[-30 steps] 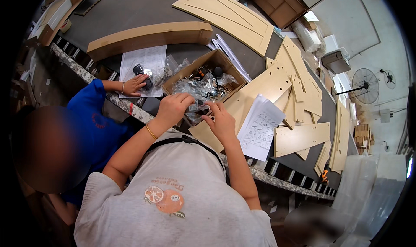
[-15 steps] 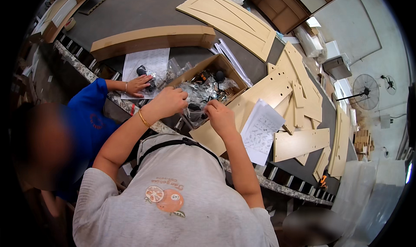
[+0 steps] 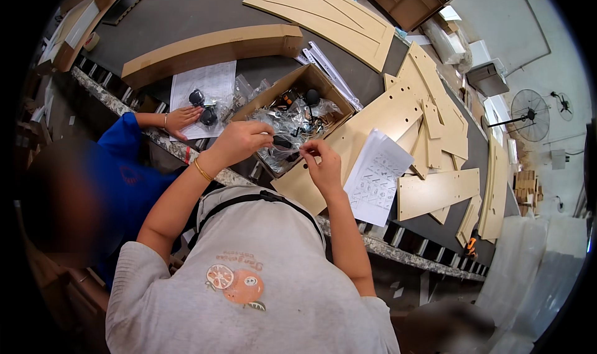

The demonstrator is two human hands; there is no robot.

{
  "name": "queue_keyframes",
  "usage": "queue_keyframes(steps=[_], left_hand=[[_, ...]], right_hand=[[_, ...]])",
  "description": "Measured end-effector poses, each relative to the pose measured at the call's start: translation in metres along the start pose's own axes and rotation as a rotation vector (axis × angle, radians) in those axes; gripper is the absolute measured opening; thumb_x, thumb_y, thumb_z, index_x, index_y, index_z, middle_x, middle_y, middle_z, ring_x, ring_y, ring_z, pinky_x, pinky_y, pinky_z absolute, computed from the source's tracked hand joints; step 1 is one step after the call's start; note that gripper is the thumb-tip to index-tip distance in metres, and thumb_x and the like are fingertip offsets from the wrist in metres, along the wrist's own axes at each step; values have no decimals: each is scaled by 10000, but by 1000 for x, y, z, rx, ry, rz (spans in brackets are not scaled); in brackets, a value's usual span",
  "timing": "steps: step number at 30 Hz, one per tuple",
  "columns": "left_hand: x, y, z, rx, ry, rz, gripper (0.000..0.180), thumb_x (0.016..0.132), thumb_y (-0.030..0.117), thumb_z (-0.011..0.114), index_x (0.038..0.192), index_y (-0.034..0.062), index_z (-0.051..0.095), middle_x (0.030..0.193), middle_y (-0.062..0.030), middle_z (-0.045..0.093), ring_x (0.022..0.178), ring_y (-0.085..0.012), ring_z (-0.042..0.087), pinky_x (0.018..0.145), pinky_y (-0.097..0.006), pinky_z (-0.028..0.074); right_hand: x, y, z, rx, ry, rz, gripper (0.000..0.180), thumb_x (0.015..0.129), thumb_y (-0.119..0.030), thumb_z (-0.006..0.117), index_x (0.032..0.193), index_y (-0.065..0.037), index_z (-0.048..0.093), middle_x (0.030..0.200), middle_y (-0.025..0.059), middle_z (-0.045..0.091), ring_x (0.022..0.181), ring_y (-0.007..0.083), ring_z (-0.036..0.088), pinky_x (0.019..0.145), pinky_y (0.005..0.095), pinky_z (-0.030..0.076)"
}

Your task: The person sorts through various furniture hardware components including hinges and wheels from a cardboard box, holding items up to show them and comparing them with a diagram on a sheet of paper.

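Note:
Over the near side of an open cardboard box (image 3: 349,100), my left hand (image 3: 244,141) is closed on a small clear plastic bag (image 3: 283,143) with a dark piece in it. My right hand (image 3: 324,169), thumb and fingers pinched together, grips what looks like the right end of the same bag; the exact hold is too small to see. Clear bags of hardware (image 3: 297,119), metal bits and black round parts fill the box below.
A co-worker's hand (image 3: 182,119) rests by black round casters (image 3: 208,116) on an instruction sheet (image 3: 211,74). Behind lies a long carton (image 3: 211,48); white metal rails (image 3: 333,74) sit beyond the box. Wooden panels (image 3: 438,193), printed sheets (image 3: 377,179) and an orange-black power drill (image 3: 471,244) lie right.
My right hand has shifted slightly up and its fingers have bent more around the bag's end. The co-worker's hand has slid left off the casters. The whole view has shifted a little.

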State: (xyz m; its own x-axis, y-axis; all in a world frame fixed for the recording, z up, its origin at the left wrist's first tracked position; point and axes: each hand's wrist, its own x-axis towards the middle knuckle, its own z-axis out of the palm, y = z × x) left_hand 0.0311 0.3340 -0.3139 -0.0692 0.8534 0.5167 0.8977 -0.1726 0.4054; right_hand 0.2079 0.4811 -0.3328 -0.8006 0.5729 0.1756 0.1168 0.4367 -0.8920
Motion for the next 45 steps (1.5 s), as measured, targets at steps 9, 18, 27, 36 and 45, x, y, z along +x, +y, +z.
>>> queue_keyframes(steps=[9, 18, 27, 36, 45], left_hand=[[-21, -11, 17, -127, 88, -184, 108, 682, 78, 682, 757, 31, 619, 789, -61, 626, 713, -224, 615, 611, -295, 491], [-30, -21, 27, -202, 95, -351, 120, 675, 51, 684, 767, 15, 616, 767, -78, 614, 679, -228, 602, 591, -298, 476], [-36, -38, 35, -196, 64, -330, 224, 711, 39, 641, 933, 60, 652, 767, -91, 574, 717, -262, 569, 629, -340, 457], [-23, -43, 29, -149, -164, -247, 154, 705, 96, 659, 857, 82, 638, 876, -50, 573, 859, -241, 552, 727, -339, 445], [-3, -24, 52, -132, -169, -212, 114, 676, 180, 688, 747, 102, 643, 759, -15, 593, 763, -230, 574, 704, -347, 440]], right_hand=[[-2, 38, 27, 406, -44, 273, 216, 776, -53, 668, 986, -13, 638, 838, 23, 636, 749, 89, 581, 647, 213, 459], [6, 50, 36, 68, 1, 142, 133, 786, -123, 648, 882, -30, 646, 793, 82, 632, 688, 170, 581, 636, 269, 450], [7, 38, 33, -120, 11, -50, 83, 808, -127, 605, 810, -47, 587, 766, 92, 585, 705, 262, 570, 618, 334, 446], [8, 38, 35, -204, -40, -109, 85, 818, -129, 585, 812, -48, 562, 783, 90, 559, 740, 266, 552, 632, 345, 437], [5, 27, 32, -186, -74, -25, 100, 824, -148, 583, 811, -50, 567, 781, 89, 565, 746, 269, 559, 636, 351, 440]])
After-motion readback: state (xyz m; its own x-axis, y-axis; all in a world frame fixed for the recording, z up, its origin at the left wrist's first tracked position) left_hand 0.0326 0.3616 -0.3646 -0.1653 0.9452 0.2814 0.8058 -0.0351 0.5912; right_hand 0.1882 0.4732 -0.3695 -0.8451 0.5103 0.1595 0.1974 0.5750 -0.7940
